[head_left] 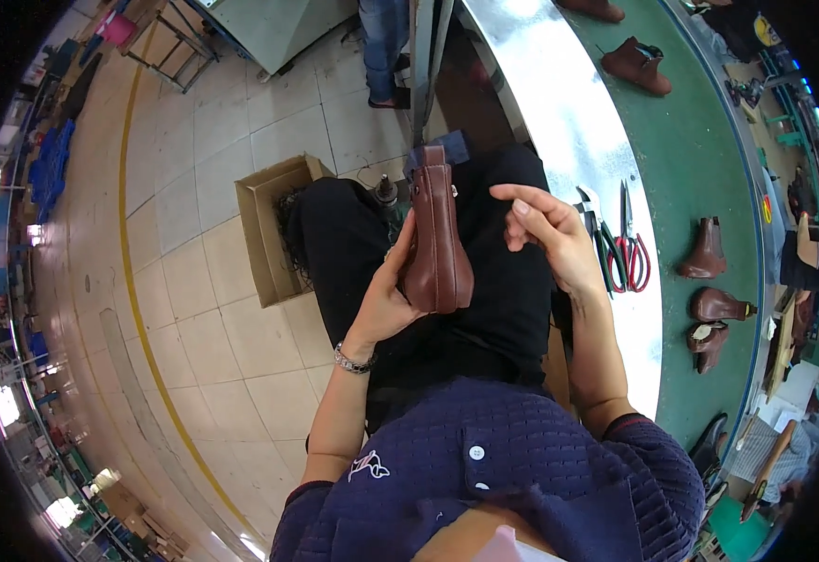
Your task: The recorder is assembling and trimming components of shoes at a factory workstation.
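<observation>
A brown leather ankle boot [439,239] with a seam down its back is held upright over my lap, its rounded heel end toward me. My left hand [386,295] grips it from the left and underneath, fingers along its side. Small metal fittings show near its upper end. To the right of the boot, apart from it, my right hand [548,229] hovers with the index finger stretched out and the other fingers bent; I see nothing in it. Nearest to that hand on the metal table lie dark-handled cutting pliers [600,245] and red-handled scissors [628,253].
A shiny metal table edge [606,112] runs along my right, beside a green conveyor belt [671,169] carrying several brown boots [704,248]. An open cardboard box [264,239] with dark strands stands left of my legs. Ahead, a metal post [421,75] rises near another person's legs [386,51].
</observation>
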Motion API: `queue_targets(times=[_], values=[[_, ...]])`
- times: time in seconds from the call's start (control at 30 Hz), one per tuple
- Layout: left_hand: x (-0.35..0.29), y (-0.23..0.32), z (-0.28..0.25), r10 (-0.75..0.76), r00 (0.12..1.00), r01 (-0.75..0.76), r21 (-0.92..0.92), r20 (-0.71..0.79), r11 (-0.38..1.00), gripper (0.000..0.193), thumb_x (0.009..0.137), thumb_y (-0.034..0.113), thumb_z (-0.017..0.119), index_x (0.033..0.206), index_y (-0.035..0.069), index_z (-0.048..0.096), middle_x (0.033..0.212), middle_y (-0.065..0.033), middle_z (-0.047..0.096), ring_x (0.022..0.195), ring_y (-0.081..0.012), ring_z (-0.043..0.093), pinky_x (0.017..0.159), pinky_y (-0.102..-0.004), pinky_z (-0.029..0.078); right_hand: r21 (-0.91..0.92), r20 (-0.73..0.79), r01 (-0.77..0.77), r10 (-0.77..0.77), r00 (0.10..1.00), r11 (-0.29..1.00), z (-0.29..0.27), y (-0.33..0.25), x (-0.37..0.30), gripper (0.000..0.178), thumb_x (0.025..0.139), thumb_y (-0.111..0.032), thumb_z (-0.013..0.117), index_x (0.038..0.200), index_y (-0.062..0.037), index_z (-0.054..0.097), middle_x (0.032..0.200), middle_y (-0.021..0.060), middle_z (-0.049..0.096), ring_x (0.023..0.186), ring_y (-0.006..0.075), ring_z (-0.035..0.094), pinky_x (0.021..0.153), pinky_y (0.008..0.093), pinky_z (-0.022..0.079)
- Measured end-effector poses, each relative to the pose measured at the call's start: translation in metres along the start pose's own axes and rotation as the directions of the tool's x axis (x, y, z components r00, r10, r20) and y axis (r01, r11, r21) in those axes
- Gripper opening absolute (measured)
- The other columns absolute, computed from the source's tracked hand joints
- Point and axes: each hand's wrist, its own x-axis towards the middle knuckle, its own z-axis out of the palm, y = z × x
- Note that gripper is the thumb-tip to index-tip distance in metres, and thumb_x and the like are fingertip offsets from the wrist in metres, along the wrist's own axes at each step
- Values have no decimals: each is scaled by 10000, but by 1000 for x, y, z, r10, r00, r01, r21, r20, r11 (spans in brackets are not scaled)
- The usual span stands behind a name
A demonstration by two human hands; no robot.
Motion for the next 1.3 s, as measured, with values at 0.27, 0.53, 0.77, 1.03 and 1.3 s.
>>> queue_targets(times=[0.27,0.53,0.77,1.03,1.3], values=[[4,-9,4,-102,995,103,-6,18,995,1146,644,19,843,1540,112,134,1536,-101,296,1390,-219,344,1140,-354,286,-37,73,79,-76,994,996,1,12,-14,328,959,-167,592,1246,-10,596,861,22,619,807,88,584,764,242,490],[-16,8,-11,-216,935,198,-92,-282,976,715,727,148,837,1327,32,467,1189,-45,598,1103,-138,558,937,-321,465,-762,-339,-84,-285,897,642,-58,26,-10,381,870,-165,679,1224,-39,614,989,127,660,939,237,631,830,353,485],[3,53,-54,-392,826,297,-278,-404,913,572,933,383,623,1349,35,439,1168,-46,586,998,-139,584,899,-320,468,-877,-479,-460,-333,812,140,-130,82,-32,485,869,-202,656,1297,-9,535,1179,217,562,1080,355,560,929,430,440],[35,63,-51,-465,843,427,-189,-269,884,624,939,401,605,1371,-5,412,1250,-116,555,1089,-170,562,910,-311,469,-481,-506,-285,3,862,829,-156,65,-24,454,879,-217,643,1259,19,570,978,100,619,876,199,605,742,316,479],[52,36,-48,-354,894,363,-20,-275,932,662,977,383,530,1429,-51,318,1371,-172,474,1275,-218,443,1065,-328,335,-21,-14,-365,364,931,931,-38,-30,8,549,931,-190,594,1405,-17,379,846,122,708,648,111,656,391,138,338]])
